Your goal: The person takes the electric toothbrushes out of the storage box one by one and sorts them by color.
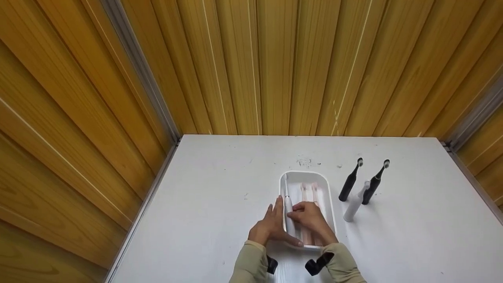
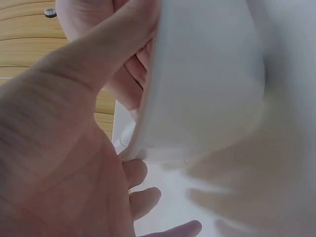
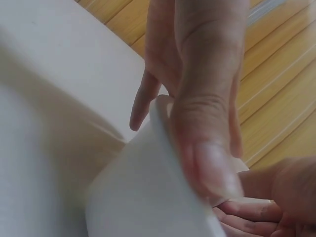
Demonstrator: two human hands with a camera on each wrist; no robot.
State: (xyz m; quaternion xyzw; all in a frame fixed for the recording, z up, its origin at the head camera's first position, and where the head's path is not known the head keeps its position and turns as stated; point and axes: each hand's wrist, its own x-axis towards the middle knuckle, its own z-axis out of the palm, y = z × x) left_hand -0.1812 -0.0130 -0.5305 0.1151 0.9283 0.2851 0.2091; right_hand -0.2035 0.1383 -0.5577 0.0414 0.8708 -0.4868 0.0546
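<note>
A white tray (image 1: 330,204) holds a white electric toothbrush (image 1: 290,226) along its left side and two pink toothbrushes (image 1: 303,192) to the right of it. My right hand (image 1: 314,220) reaches into the tray and pinches the handle of the white toothbrush. With fingers straight and spread, my left hand (image 1: 269,227) rests along the tray's left edge, its thumb over the near rim. The left wrist view shows the tray's outer wall (image 2: 207,89) beside the left palm. In the right wrist view, the left thumb (image 3: 210,163) lies across the rim. The right hand partly covers the pink handles.
Two black electric toothbrushes (image 1: 347,188) and a white one (image 1: 354,206) stand upright on the white table (image 1: 204,204), right of the tray. Yellow wood-patterned panels (image 1: 275,78) enclose the table at the back and sides. Dark marks (image 1: 303,162) show behind the tray.
</note>
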